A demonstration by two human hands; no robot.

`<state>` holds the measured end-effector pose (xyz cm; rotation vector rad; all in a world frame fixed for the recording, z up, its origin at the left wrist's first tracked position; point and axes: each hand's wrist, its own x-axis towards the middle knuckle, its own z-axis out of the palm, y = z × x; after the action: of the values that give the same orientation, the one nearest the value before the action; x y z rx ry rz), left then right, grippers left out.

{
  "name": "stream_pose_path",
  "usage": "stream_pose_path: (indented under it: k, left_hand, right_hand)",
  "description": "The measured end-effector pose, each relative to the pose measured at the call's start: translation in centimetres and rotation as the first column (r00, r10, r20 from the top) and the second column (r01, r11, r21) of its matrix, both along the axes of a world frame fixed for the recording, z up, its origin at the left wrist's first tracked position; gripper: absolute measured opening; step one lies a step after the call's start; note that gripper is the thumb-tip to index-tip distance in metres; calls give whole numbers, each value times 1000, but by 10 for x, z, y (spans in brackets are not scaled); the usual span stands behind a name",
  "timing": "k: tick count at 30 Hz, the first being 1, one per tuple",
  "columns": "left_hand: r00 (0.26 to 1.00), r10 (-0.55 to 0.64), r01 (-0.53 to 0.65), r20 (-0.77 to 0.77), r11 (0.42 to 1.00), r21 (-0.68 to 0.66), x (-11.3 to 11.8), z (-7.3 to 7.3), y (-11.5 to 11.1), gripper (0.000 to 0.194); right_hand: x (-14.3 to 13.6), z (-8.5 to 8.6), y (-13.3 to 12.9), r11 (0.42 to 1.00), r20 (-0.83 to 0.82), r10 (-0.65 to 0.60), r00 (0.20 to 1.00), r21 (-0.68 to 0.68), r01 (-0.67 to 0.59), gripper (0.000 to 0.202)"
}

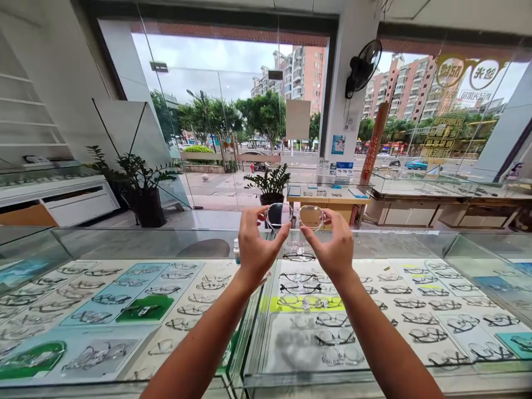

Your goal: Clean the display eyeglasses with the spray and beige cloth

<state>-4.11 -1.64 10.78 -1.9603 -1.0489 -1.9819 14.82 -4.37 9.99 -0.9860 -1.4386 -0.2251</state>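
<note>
A pair of eyeglasses (312, 218) with round, clear lenses and a thin pale frame is held up in front of me, over the far edge of the glass display counter. My left hand (257, 244) pinches one side of the frame between thumb and fingers. On the other side, my right hand (332, 244) grips the rim the same way. Both arms are stretched forward above the counter. Through the left lens the view looks darker; faint small print shows on the right lens. The temples are hard to make out.
Under the counter's glass top (208, 235) lie rows of spectacle frames (299, 288). A small white bottle (236, 251) stands beside my left wrist. Beyond are potted plants (145, 188), a low display table (328, 194), a wall fan (364, 64) and large windows facing a street.
</note>
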Motion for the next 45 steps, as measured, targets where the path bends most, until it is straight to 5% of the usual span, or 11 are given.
stream_pose_path:
  k: [3,7,25,45]
  left_hand:
    - [1000,6,-6,15,998,57,5,31,-13,43]
    - [999,34,-37,35,996,83,11,45,-27,44]
    - [999,38,-39,10,992,117,16,33,-27,46]
    - [998,66,-64,-12,988,139,24,29,-28,55]
  right_hand:
    - [2,34,-15,993,35,-79,996,85,76,55]
    - [4,51,-34,992,15,-103,995,71,102,53]
    - [15,45,-42,960,86,-118,989,-245,136,64]
    - [22,49,-43,933,93,-113,989,-334,138,69]
